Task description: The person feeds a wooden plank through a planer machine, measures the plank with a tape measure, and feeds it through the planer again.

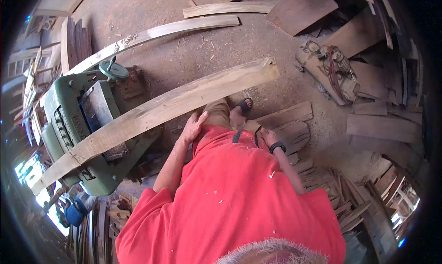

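Note:
A long, slightly curved plank (184, 98) slants across a green woodworking machine (62, 105) and reaches out past my front. My left hand (193, 127) is at the plank's near edge, beside my thigh, with its thumb apart from the fingers. Whether it touches the wood is unclear. Beside my waist, near a dark strap (257, 137), is my right hand (268, 137), with a black watch (277, 147) on the wrist. Its fingers are partly hidden against my clothing.
Another long board (152, 34) lies beyond the machine's handwheel (113, 70). Dark boards (301, 8) cover the far right floor, near a dusty motor-like device (338, 68) on a slab. Stacked planks (285, 119) lie to my right. A blue object (74, 212) is at lower left.

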Demonstrator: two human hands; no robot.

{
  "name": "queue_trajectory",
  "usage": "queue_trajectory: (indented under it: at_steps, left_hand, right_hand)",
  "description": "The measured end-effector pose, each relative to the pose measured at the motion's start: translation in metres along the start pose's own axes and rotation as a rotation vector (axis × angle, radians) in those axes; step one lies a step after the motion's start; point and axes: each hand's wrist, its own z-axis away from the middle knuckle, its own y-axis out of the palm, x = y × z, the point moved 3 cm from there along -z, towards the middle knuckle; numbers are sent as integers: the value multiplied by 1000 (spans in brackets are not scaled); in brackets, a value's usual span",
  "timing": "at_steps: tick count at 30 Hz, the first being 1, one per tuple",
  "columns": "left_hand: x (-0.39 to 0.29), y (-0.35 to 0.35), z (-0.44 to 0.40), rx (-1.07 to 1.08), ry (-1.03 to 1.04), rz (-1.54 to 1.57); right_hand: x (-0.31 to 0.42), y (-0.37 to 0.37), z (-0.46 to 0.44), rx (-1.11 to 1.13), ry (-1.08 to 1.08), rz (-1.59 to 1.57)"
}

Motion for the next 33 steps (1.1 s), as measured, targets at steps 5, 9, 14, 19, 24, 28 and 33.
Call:
queue_trajectory:
  at_steps: [5,9,14,19,24,28,33]
  left_hand:
    - [-18,36,-31,7,-91,153]
    - [-11,55,-52,-25,-152,247]
    - [-12,67,-57,-273,-187,471]
    - [-3,100,-82,-534,-143,797]
    - [-7,140,-102,-705,-119,1487]
    - [-29,158,-115,-1072,-93,1339]
    - [-25,201,-146,-1169,-231,1392]
  right_hand:
    - [-28,-49,-50,-40,15,8]
    - [-3,-128,-53,-119,7,18]
    - [-39,-217,-59,63,-27,120]
    - [-38,-258,-124,159,27,380]
    - [3,-296,-183,196,-186,557]
    - [25,-334,-221,222,-366,718]
    - [34,-391,-257,249,-627,989]
